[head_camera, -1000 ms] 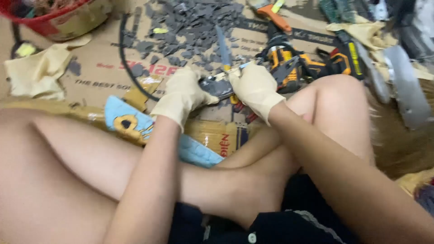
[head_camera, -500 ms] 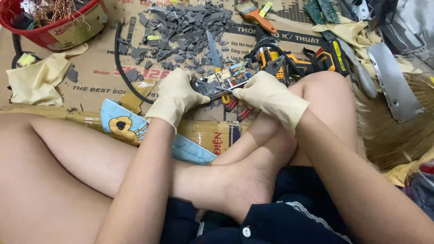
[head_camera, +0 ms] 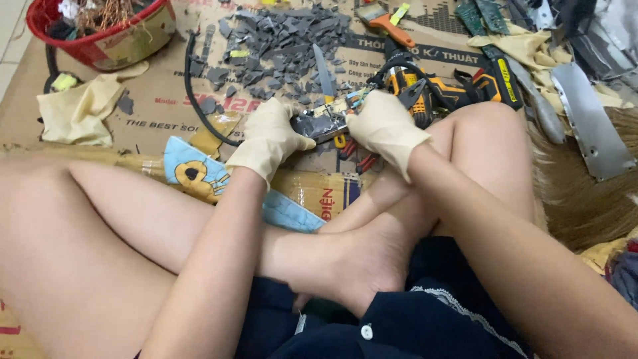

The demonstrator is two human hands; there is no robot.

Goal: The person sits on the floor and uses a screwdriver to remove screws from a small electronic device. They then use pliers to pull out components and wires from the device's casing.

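A person sits cross-legged on a floor covered with flattened brown printed cardboard (head_camera: 153,113), both hands in thin cream rubber gloves. The left hand (head_camera: 269,136) is curled around one end of a small grey electronic part with a circuit board (head_camera: 322,123), and the right hand (head_camera: 385,126) closes on its other end, holding it just above the cardboard in front of the crossed shins. Just beyond the part lies a heap of broken dark grey plastic shards (head_camera: 279,36), with a grey-bladed knife (head_camera: 323,70) lying at its near edge. A black cable (head_camera: 193,93) curves beside the heap. To the right sit orange-and-black hand tools (head_camera: 445,90), an orange-handled scraper (head_camera: 389,23) and bare grey metal strips (head_camera: 591,119). At far left, a red plastic basket holding tangled copper wire (head_camera: 100,30) stands near a crumpled yellowish cloth (head_camera: 83,113). A pale blue printed cushion (head_camera: 199,173) lies under the left forearm.
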